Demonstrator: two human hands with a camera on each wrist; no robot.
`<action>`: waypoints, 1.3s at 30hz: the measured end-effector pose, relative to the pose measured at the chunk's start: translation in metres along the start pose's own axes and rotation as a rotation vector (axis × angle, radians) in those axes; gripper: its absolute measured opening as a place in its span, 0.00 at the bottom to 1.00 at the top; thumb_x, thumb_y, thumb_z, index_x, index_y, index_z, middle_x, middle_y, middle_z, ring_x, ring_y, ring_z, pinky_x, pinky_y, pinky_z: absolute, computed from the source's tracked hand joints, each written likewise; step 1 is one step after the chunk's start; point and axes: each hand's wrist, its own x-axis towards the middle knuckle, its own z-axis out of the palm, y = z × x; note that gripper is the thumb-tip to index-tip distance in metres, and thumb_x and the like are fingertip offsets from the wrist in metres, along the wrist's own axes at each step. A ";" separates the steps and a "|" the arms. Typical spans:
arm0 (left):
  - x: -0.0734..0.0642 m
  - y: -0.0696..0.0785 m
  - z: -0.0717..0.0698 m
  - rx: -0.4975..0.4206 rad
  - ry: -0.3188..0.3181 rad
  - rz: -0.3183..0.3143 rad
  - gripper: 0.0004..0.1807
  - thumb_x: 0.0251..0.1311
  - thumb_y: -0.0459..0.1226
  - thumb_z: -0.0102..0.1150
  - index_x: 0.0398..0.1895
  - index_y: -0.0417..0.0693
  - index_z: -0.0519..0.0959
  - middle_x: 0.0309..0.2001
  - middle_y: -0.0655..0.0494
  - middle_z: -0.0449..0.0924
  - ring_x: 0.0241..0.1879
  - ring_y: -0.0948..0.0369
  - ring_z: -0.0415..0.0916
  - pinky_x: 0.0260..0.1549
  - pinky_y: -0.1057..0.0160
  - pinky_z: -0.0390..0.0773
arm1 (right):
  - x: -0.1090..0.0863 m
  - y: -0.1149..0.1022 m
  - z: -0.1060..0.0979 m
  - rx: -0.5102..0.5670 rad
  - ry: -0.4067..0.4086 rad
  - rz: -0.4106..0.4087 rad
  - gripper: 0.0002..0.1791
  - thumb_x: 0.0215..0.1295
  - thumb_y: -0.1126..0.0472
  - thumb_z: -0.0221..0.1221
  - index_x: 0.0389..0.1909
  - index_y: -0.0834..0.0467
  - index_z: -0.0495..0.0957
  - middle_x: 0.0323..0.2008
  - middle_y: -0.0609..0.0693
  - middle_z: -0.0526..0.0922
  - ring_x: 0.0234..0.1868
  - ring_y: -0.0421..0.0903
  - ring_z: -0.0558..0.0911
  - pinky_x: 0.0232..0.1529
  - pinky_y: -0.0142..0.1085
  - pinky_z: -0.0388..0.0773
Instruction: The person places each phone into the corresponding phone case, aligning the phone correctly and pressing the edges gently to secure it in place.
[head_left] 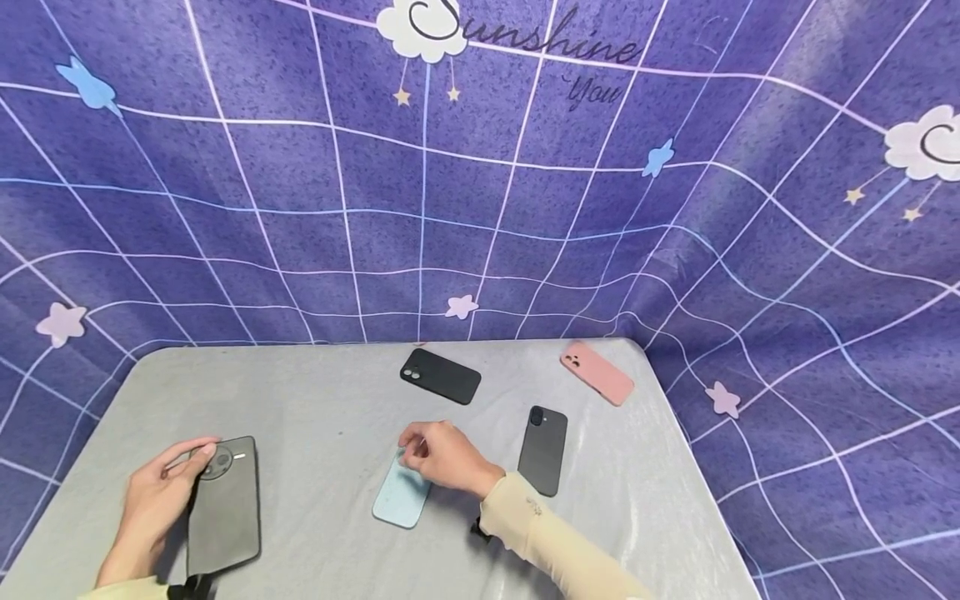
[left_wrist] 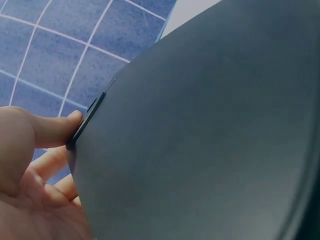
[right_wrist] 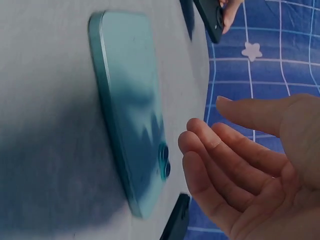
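Note:
My left hand (head_left: 156,496) pinches the upper left corner of a dark grey phone (head_left: 228,521) beside its round camera ring, thumb on the back. Close up in the left wrist view, the grey back of that phone (left_wrist: 200,140) fills most of the picture. Over the upper end of a light blue phone (head_left: 402,500) hangs my right hand (head_left: 453,457), holding nothing. The right wrist view has the blue phone (right_wrist: 132,100) lying back up on the table, two lenses at its lower end. There the right hand (right_wrist: 250,175) is beside it, fingers loosely bent and apart from the phone.
A black phone case (head_left: 442,379) lies at the back middle of the pale table (head_left: 315,417), with camera holes at its left. Further right are a pink phone case (head_left: 600,375) and a dark grey phone (head_left: 542,450). Purple patterned cloth (head_left: 480,200) rises behind the table.

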 end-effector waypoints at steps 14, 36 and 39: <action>0.018 0.002 0.009 0.150 -0.097 0.109 0.29 0.76 0.58 0.60 0.66 0.48 0.83 0.44 0.84 0.85 0.43 0.91 0.70 0.40 0.76 0.68 | -0.012 0.021 -0.017 -0.036 0.056 0.026 0.08 0.68 0.69 0.69 0.46 0.65 0.86 0.30 0.44 0.87 0.30 0.29 0.81 0.37 0.22 0.78; 0.030 0.007 0.016 0.508 -0.119 0.279 0.27 0.72 0.49 0.70 0.62 0.36 0.83 0.53 0.26 0.82 0.50 0.38 0.79 0.38 0.50 0.77 | -0.012 0.034 -0.034 -0.257 0.128 0.074 0.10 0.65 0.61 0.74 0.45 0.57 0.87 0.30 0.41 0.88 0.31 0.34 0.82 0.35 0.34 0.81; 0.031 0.007 0.015 0.510 -0.134 0.263 0.29 0.73 0.51 0.68 0.64 0.36 0.82 0.54 0.26 0.81 0.51 0.36 0.79 0.40 0.45 0.78 | -0.011 0.038 -0.035 -0.257 0.121 0.091 0.10 0.66 0.60 0.74 0.46 0.57 0.87 0.30 0.41 0.87 0.30 0.33 0.80 0.34 0.33 0.79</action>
